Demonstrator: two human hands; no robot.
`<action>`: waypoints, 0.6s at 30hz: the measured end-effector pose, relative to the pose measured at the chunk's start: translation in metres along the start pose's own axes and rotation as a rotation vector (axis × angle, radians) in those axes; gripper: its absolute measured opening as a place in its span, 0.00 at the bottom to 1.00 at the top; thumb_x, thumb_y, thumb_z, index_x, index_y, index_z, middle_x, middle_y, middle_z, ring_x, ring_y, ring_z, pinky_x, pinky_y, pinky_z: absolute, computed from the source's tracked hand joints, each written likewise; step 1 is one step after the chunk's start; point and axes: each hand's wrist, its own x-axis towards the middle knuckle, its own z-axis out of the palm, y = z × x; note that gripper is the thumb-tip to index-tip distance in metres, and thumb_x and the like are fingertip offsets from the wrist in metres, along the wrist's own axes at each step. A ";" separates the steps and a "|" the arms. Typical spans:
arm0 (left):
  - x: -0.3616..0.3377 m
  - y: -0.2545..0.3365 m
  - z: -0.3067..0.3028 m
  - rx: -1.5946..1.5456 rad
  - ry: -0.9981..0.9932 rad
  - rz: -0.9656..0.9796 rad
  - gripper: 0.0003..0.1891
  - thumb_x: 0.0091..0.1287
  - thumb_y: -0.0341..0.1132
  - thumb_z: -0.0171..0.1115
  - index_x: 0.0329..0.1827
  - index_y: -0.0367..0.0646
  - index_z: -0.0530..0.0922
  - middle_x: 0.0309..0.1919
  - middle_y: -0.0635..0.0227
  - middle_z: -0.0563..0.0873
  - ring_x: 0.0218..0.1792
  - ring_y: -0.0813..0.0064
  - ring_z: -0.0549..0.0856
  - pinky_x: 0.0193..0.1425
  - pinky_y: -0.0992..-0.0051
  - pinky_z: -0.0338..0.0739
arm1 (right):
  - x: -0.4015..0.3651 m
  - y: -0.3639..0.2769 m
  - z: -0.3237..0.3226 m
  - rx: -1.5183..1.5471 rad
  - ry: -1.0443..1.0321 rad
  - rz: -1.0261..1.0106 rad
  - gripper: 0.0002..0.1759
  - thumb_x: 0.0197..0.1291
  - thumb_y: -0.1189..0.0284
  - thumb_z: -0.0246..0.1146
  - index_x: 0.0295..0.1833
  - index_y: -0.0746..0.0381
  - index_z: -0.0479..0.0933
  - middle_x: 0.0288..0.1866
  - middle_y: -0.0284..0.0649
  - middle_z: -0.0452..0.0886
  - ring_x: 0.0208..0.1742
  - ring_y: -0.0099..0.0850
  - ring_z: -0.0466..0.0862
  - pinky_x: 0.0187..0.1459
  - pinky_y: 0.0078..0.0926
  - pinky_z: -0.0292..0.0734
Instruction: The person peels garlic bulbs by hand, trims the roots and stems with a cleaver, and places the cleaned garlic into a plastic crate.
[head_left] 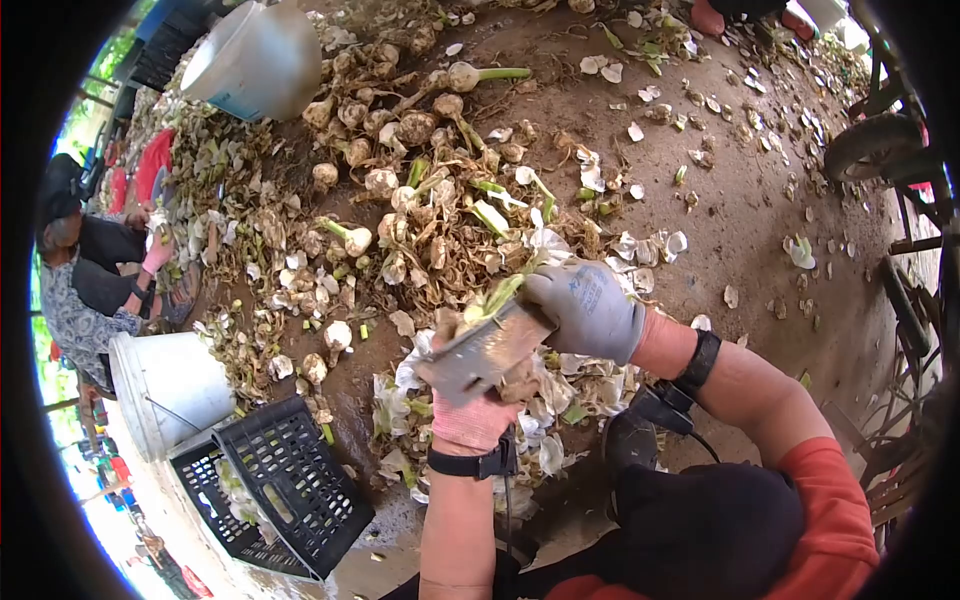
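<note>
My right hand (588, 308), in a grey glove, grips the handle end of a broad metal knife (482, 352). The blade lies across my left hand (470, 418), which wears a pink glove and closes around a garlic bulb (520, 380) under the blade; the bulb is mostly hidden. A green garlic stalk (502, 294) sticks up behind the blade, next to my right fingers. Both wrists carry black straps. Just beyond my hands lies a big heap of unpeeled garlic with stalks (420, 190) on the dirt ground.
White garlic skins (545, 450) litter the ground below my hands. A black plastic crate (290, 480) and a white bucket (170, 385) stand at lower left, a second pale bucket (260, 60) at top left. Another person (95, 280) sits at the left. Cart wheel (870, 145) at right.
</note>
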 end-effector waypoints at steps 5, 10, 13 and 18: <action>-0.012 0.010 0.001 -0.036 -0.094 0.048 0.30 0.66 0.61 0.57 0.53 0.40 0.76 0.32 0.64 0.82 0.21 0.79 0.75 0.23 0.76 0.73 | -0.003 0.065 0.000 0.016 0.172 0.570 0.15 0.54 0.63 0.70 0.43 0.59 0.79 0.34 0.44 0.85 0.38 0.43 0.86 0.40 0.37 0.81; -0.038 0.088 -0.026 -0.349 -0.040 0.751 0.30 0.75 0.59 0.43 0.51 0.36 0.73 0.35 0.62 0.84 0.30 0.79 0.83 0.28 0.80 0.78 | -0.018 0.048 0.000 0.146 0.215 0.321 0.13 0.54 0.69 0.69 0.40 0.64 0.77 0.33 0.49 0.83 0.36 0.49 0.85 0.38 0.38 0.79; -0.029 0.105 -0.014 -0.085 0.123 0.919 0.27 0.76 0.56 0.46 0.59 0.38 0.73 0.42 0.58 0.84 0.29 0.76 0.82 0.28 0.80 0.79 | -0.017 0.048 0.004 0.208 0.227 0.326 0.13 0.53 0.70 0.69 0.39 0.66 0.76 0.31 0.51 0.82 0.35 0.50 0.85 0.37 0.39 0.78; 0.057 0.141 0.013 1.220 0.728 0.951 0.20 0.69 0.36 0.64 0.62 0.40 0.76 0.45 0.67 0.85 0.37 0.77 0.82 0.44 0.74 0.77 | -0.019 0.047 0.005 0.274 0.147 0.410 0.14 0.54 0.68 0.69 0.39 0.66 0.76 0.32 0.52 0.82 0.35 0.50 0.84 0.37 0.39 0.77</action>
